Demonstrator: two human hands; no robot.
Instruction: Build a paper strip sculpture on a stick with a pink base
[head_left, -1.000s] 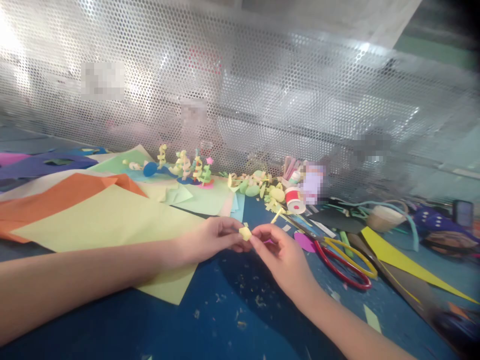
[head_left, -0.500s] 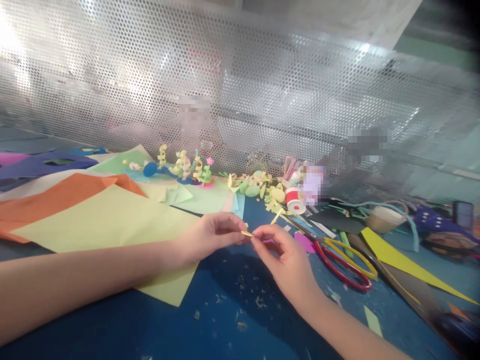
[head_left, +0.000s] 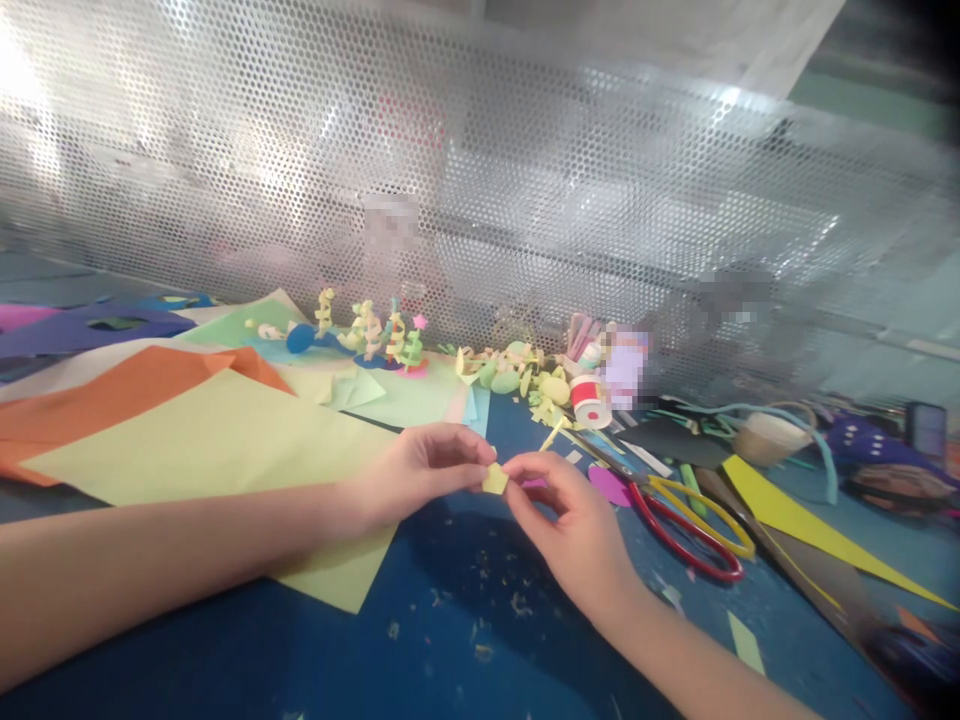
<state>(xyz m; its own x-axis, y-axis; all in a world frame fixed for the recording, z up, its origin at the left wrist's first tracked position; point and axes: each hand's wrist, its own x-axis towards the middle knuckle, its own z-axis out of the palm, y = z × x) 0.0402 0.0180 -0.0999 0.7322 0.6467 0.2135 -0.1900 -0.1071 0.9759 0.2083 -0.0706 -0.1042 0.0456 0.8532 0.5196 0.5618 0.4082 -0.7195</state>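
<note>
A small yellow paper piece (head_left: 495, 480) is pinched between the fingertips of both hands, just above the blue table (head_left: 450, 640). My left hand (head_left: 420, 470) grips it from the left, with the forearm lying across a pale yellow sheet (head_left: 217, 440). My right hand (head_left: 570, 530) grips it from the right with thumb and forefinger. Scissors with red and yellow handles (head_left: 690, 520) lie just right of my right hand.
Orange (head_left: 112, 395), purple and green paper sheets lie at the left. Small curled paper figures (head_left: 367, 335), paper scraps and a red-and-white spool (head_left: 589, 400) stand along a perforated metal screen (head_left: 480, 180). A long yellow paper triangle (head_left: 810, 525) and other clutter lie at the right.
The yellow piece has turned between my fingertips: broad a second ago, edge-on half a second ago, broad again now. Both hands stay in nearly the same place.
</note>
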